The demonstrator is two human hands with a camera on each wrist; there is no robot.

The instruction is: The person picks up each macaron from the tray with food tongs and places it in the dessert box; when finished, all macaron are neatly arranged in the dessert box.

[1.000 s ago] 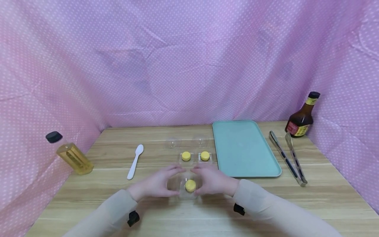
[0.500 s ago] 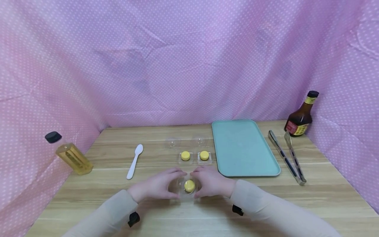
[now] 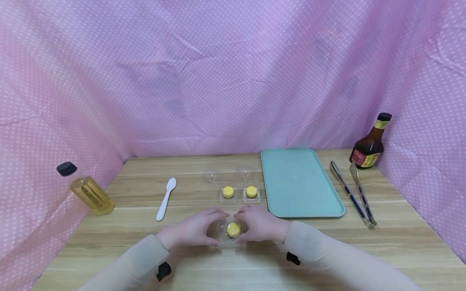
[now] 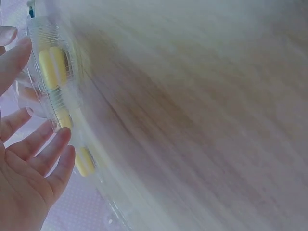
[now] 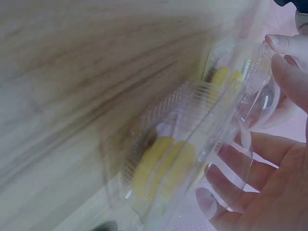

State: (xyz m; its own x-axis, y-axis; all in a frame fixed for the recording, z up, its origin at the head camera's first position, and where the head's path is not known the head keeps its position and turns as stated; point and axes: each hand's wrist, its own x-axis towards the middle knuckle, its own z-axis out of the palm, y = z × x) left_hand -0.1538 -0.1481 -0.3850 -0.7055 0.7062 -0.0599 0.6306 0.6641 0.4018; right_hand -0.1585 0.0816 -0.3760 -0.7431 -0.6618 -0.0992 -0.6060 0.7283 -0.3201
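In the head view a small clear plastic box [image 3: 227, 239] sits on the table with a yellow macaron [image 3: 234, 230] inside. My left hand [image 3: 196, 227] holds the box's left side, thumb at the near corner, index finger by the far edge. From the right, my right hand [image 3: 260, 223] grips it the same way. A clear domed lid lies over the macaron. The left wrist view shows this box [image 4: 41, 36] from the side, with the left fingers [image 4: 50, 154] spread beside it. In the right wrist view the right fingers [image 5: 228, 185] curve behind clear plastic.
Behind the hands stand two more clear boxes with yellow macarons [image 3: 228, 192] [image 3: 251, 191], lids tipped back. A teal tray [image 3: 302, 182], metal tongs [image 3: 353, 194] and a brown sauce bottle [image 3: 368, 147] are at the right. A white spoon [image 3: 166, 199] and a bottle of yellow liquid [image 3: 92, 194] lie left.
Both hands stay around the front box. Their index fingertips have shifted slightly toward the person along its far edge. The other things have not moved.
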